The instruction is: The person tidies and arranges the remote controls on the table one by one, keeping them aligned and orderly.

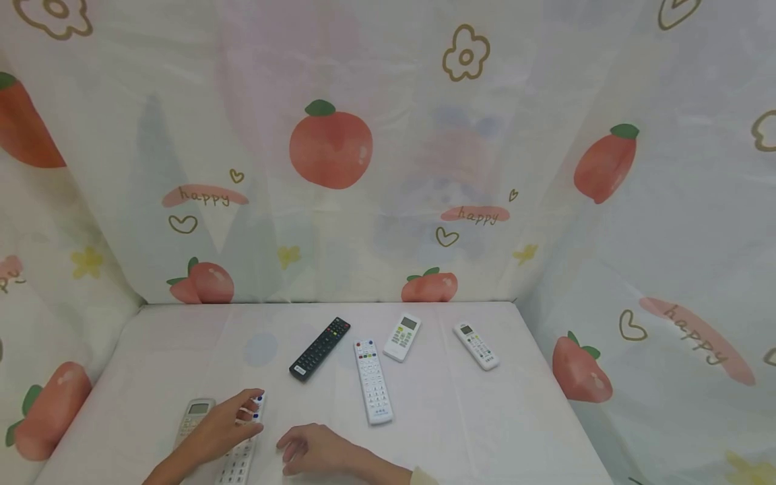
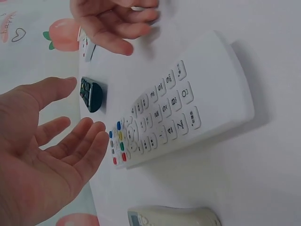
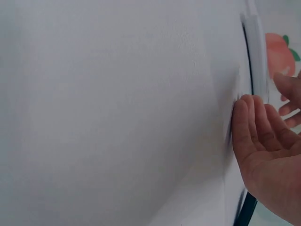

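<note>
While the person leans over the near edge of the table, the left hand lies across a long white remote, fingers loosely spread and straight, gripping nothing. That remote lies flat near the front left of the table, running away from the person, with rows of grey-marked keys and a cluster of red, green, yellow and blue buttons at its far end. Just left of it, apart by a narrow gap, lies a cream remote with a small screen. The right hand rests palm down on the cloth just right of the white remote, fingers relaxed and slightly parted, holding nothing.

The left wrist camera shows the key markings on the white remote up close, and the open left palm hovering beside its coloured buttons, which the head view hides under the hand. The right wrist camera gives mostly bare tablecloth and the right hand's fingers lying together on it.

Farther back lie a black remote, a second long white remote, a short white remote with a display and another white one, all apart. Behind hangs a peach-printed curtain.
</note>
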The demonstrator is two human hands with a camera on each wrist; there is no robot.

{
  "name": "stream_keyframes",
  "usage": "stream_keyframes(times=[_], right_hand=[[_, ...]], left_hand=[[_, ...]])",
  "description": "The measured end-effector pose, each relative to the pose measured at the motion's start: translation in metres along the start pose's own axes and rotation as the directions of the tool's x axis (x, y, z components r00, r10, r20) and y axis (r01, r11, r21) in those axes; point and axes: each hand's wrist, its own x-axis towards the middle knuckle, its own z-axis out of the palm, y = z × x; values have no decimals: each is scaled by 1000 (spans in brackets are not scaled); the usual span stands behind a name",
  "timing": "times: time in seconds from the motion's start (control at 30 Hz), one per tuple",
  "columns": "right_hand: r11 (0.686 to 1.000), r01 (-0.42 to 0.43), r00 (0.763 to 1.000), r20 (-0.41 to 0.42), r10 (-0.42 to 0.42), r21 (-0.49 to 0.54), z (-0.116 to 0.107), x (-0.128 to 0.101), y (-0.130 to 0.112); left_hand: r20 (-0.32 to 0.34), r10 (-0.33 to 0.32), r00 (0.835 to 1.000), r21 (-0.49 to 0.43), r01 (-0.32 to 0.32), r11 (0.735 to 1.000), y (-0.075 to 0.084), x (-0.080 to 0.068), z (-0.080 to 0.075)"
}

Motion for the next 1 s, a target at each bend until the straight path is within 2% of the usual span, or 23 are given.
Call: stream_keyframes(times=[0.13,0.37,0.53,0.73,1.0], right_hand=[[1000,29,999,-39,-29,-1,-17,2,0],[999,15,992,-125,-9,48,-47,5,-4],[997,63,983,-174,-53,50,-72,6,-5],[994,109,975,-195,-109,-11,-103,11,-1],[981,76,948,-292,-126,-176,-141,20,3]], left_hand=[[-13,2,1000,2,-2,1000,3,4,2],[-33,25,999,-17,-26,1000,9,12,6],[-31,33,999,-23,-34,999,11,21,9],[-47,39,998,-16,-39,999,13,29,11],[-67,88,994,-8,-89,996,14,40,16]])
